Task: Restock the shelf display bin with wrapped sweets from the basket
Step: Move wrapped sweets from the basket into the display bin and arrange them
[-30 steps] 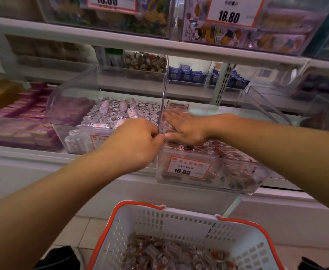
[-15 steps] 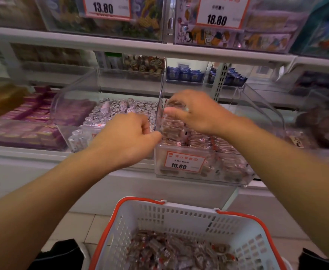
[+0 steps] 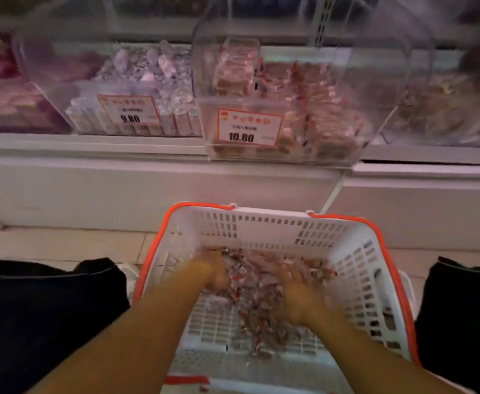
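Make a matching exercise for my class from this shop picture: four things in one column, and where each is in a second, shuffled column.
Things:
1. both hands
2. basket
3. bin tagged 10.80
4. bin tagged 9.80

Places:
A. on the shelf, left of its neighbour
B. on the floor below the shelf
C. among the wrapped sweets in the basket
D. on the shelf, sticking out past its edge

Pairs: 1-C (left hand, right hand), 2-B, 3-D, 4-A

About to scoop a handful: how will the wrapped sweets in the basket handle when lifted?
The wrapped sweets lie as a loose heap of small pieces, so some will likely spill from a scoop. Their glossy wrappers look slippery. Both hands, left hand and right hand, are among them, and cupping should help.
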Demonstrator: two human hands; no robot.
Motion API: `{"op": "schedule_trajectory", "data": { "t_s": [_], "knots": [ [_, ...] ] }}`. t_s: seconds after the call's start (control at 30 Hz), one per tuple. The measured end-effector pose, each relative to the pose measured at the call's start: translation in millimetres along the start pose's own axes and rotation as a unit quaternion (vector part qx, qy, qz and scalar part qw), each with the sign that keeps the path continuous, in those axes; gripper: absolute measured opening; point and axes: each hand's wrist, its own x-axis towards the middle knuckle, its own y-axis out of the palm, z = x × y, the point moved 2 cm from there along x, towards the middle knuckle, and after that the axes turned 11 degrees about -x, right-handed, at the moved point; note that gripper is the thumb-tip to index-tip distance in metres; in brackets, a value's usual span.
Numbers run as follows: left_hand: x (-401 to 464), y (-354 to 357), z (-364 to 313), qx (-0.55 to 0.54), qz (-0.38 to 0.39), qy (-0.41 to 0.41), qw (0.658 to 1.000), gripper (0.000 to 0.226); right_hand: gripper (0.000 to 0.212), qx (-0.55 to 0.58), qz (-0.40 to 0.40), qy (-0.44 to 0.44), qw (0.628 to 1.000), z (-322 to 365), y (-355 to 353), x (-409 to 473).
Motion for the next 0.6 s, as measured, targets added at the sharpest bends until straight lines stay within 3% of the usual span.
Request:
{"op": "schedule_trajectory", "data": {
  "t_s": [0.1, 0.2, 0.3, 0.43, 0.53, 0.6],
  "knots": [
    [23.9, 62.4, 5.6, -0.160, -0.025, -0.067, 0.984, 0.094, 0.118, 0.016, 0.063, 0.076, 0.995, -28.6, 32.4, 3.1],
    [39.7, 105.5, -1.0, -0.266, 0.005, -0.111, 0.958, 0.108, 0.135, 0.116, 0.089, 0.130, 0.981, -38.4, 32.4, 15.7],
    [50.8, 124.3, -3.5, -0.337, -0.049, -0.101, 0.935, 0.102, 0.145, 0.165, 0.096, 0.138, 0.972, -35.1, 33.8, 30.8],
    [68.6, 129.6, -2.7, -0.457, -0.127, -0.143, 0.869, 0.084, 0.148, 0.129, 0.140, 0.139, 0.972, -22.2, 52.2, 41.3],
    [82.5, 129.0, 1.2, -0.512, -0.160, -0.193, 0.821, 0.061, 0.140, 0.100, 0.121, 0.155, 0.975, -8.0, 65.3, 48.3],
    [86.5, 130.6, 4.0, -0.512, -0.172, -0.203, 0.817, 0.049, 0.126, 0.099, 0.090, 0.160, 0.978, -2.6, 69.5, 51.5]
  ]
}}
